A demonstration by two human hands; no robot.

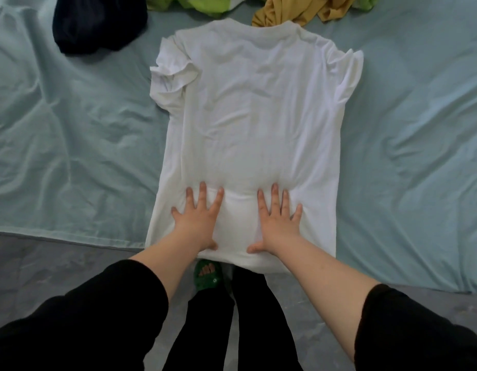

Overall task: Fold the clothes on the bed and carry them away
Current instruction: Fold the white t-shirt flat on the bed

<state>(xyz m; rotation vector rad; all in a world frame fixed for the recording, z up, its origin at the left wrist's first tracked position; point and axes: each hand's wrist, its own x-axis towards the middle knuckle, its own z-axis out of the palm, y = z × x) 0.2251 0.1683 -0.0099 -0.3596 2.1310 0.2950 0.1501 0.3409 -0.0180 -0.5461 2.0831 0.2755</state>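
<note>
Head view: white short-sleeved cotton t-shirt (253,124) lies flat on the bed with pale blue-green sheet (71,129), collar away, hem over the near bed edge, one sleeve bunched. Left hand (198,215) and right hand (277,218) sit palm-down, side by side, on the shirt's lower part. Each grip is spread, fingers straight, pressing cloth, pinching nothing. Dark navy garment (98,22) far left. Lime-green garment (194,4) and mustard-yellow garment (285,12) crumpled just beyond the collar. Green sandal (207,274) on grey floor (44,263).

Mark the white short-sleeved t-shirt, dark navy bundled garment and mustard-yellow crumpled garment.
white short-sleeved t-shirt (253,108): head view, middle of body panel.
dark navy bundled garment (98,22): head view, centre of bundle.
mustard-yellow crumpled garment (293,9): head view, central folds.
</note>
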